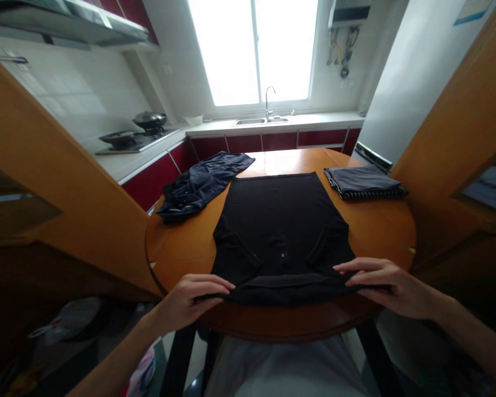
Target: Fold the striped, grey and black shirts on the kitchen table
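Observation:
A black shirt [281, 209] lies spread on the round wooden table, its hem toward the window and its sleeves turned inward over the body. A dark band, seemingly the collar, runs along its near edge, and a small pale spot shows near the middle. My left hand [192, 300] pinches the near left corner of the cloth between thumb and fingers. At the near right corner, my right hand [386, 284] grips the cloth the same way, with the index finger stretched out over it. The fabric between the two hands sags slightly at the table's front edge.
Rumpled dark blue clothing [206, 184] lies on the left of the wooden table [182, 242]. A folded dark stack [364, 182] sits at the right. Open wooden doors [91, 182] flank the table. Beyond are a sink [252, 121], a stove with pans [149, 121] and a fridge [413, 82].

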A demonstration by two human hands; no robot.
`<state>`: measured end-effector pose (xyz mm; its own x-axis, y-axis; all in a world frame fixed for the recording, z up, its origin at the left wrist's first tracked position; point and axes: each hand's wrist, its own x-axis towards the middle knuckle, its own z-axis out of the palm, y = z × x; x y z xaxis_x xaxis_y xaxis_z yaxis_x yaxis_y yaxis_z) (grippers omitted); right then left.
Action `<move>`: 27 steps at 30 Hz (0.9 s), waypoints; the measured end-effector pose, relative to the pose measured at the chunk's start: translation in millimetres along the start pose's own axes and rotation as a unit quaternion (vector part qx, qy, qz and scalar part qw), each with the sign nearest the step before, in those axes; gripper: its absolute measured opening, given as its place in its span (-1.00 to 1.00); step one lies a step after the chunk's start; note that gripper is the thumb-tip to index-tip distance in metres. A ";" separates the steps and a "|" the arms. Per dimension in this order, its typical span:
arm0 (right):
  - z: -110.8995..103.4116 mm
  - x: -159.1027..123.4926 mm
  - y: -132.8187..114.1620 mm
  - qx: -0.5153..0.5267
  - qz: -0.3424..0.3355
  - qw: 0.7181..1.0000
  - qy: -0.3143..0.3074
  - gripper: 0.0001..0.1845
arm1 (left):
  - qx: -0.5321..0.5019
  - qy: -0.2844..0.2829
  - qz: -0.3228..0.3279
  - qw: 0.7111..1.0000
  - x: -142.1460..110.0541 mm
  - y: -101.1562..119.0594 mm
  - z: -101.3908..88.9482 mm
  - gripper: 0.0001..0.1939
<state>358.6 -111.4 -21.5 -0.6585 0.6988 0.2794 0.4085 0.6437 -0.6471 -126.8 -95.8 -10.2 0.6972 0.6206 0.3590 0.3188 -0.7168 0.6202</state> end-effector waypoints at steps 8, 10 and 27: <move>-29.5 52.5 35.4 0.071 0.142 0.986 0.049 -0.56 | -0.070 0.022 -0.264 0.962 47.5 -27.6 -27.5 -0.61; -39.3 73.7 51.6 0.085 0.201 0.975 0.042 -0.51 | -0.152 0.035 -0.344 0.926 64.2 -44.2 -33.3 -0.55; -51.7 181.4 163.3 0.072 0.342 0.936 0.025 -0.66 | -0.160 0.062 -0.414 0.894 151.0 -173.0 -50.2 -0.45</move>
<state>338.5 136.7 -39.8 -0.2416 0.9483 -0.2056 0.6317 -0.0071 -0.7752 -108.9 138.0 -28.2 0.2243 0.9412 -0.2525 0.4789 0.1192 0.8697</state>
